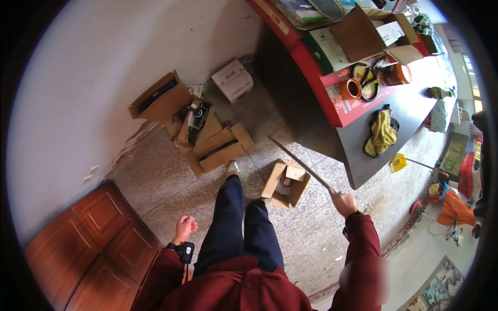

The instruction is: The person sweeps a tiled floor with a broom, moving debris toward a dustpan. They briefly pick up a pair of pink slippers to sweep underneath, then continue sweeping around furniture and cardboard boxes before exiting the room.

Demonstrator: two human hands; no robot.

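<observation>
My right hand (344, 203) grips one end of a long, thin, dark stick (301, 163). The stick slants away to the upper left, over the tiled floor and across an open cardboard box (297, 191). Something brownish (287, 181) lies inside that box, too small to identify. To the left of my legs hangs my left hand (185, 228), its fingers curled with nothing visible in them. A strapped black device (187, 252) sits at the left wrist. Beyond my feet are an open, flattened-looking cardboard box (221, 152) and a carton holding a black and silver device (198, 113).
A dark table (373, 167) bears red boxes (334, 116), scissors (367, 79), a tape roll (351, 90) and a yellow-black glove (383, 134). Against the wall are a tall carton (165, 97) and white box (233, 82). Wooden cabinet doors (103, 221) stand left; a yellow-headed tool (398, 163) lies right.
</observation>
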